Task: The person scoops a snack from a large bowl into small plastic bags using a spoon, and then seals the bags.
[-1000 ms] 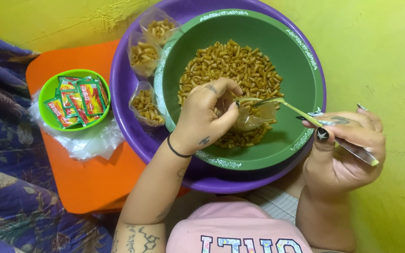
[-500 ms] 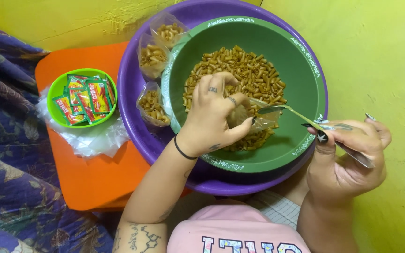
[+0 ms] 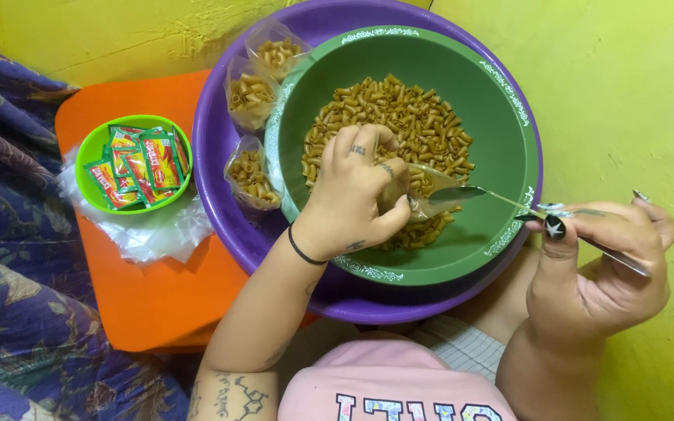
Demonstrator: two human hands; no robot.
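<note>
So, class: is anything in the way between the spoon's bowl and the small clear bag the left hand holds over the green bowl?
Nothing visible. The spoon, held by the right hand, has its bowl right at the mouth of the small clear bag, which the left hand holds over the pasta in the green bowl.

A bowl (image 3: 501, 156) of pasta (image 3: 399, 117) sits inside a basin (image 3: 220, 140) under the left hand (image 3: 356, 195). The spoon (image 3: 462, 193) enters from its right; a stool (image 3: 142, 296) with packets (image 3: 142, 160) lies left.
</note>
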